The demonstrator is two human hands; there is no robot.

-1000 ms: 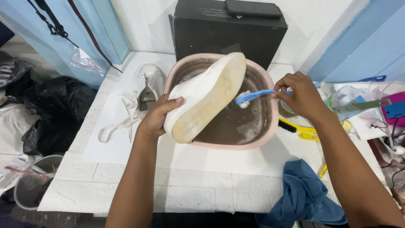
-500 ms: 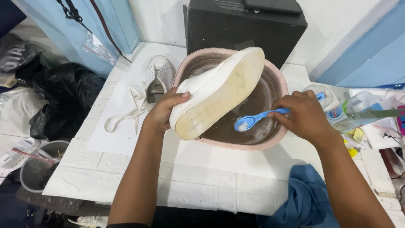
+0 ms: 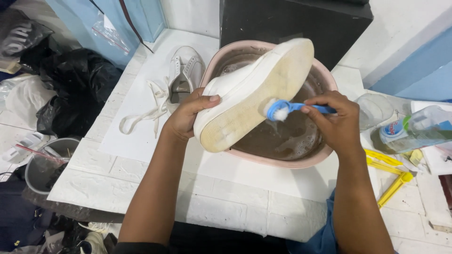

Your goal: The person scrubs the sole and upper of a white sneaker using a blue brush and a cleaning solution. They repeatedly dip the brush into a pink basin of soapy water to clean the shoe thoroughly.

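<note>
Two hands are at work over the pink basin [image 3: 221,56], and I take the white sneaker [image 3: 256,87] as the thing to judge. My left hand [image 3: 186,115] is closed around its upper at the toe end, thumb on the sidewall, and holds it sole-up, tilted across the basin's near-left rim. My right hand [image 3: 332,120] is closed on the handle of a blue toothbrush [image 3: 294,108], whose foamy head touches the sole's edge. I judge the sneaker light and the rubber sole stiff, while the wet canvas upper is soft and probably slippery with soap, so the firm sidewall by the toe is the best place to grip. Its upper and opening face away from me and stay hidden. Murky brown water in the basin hides the bottom. Left of the basin lie a second white sneaker [image 3: 186,73] and loose laces [image 3: 141,115]; right of it, a plastic bottle [image 3: 414,129] is cut off by the frame.
</note>
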